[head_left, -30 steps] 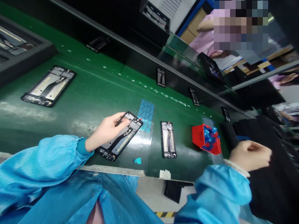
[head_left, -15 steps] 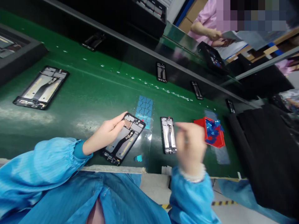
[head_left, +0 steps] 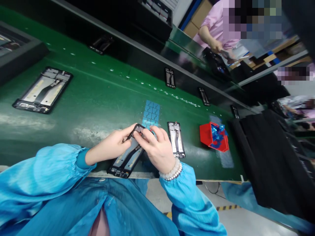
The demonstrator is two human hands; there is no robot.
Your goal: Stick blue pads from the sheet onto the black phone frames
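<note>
My left hand [head_left: 110, 146] is closed around the upper left side of a phone frame [head_left: 130, 157], an opened phone body with a dark ribbon cable down its middle. The frame is tilted, its lower end near the bench's front edge. My right hand [head_left: 159, 149] is closed on the upper end of the same frame, fingertips bent over it and partly hiding it. Whether anything small sits under those fingertips I cannot make out. Just behind the hands lies a sheet of blue stickers [head_left: 151, 113]. A second phone frame [head_left: 176, 139] lies right beside my right hand.
A red bin [head_left: 206, 134] holding crumpled blue film stands to the right, on a clear strip. Another phone frame [head_left: 43, 90] rests at the left, near a dark foam tray [head_left: 31, 55]. Black cloth [head_left: 265, 157] covers the right side. Across the bench, a person in pink [head_left: 214, 23] handles something.
My right hand has moved left from beside the red bin onto the upper end of the phone frame in my left hand. The view has shifted slightly.
</note>
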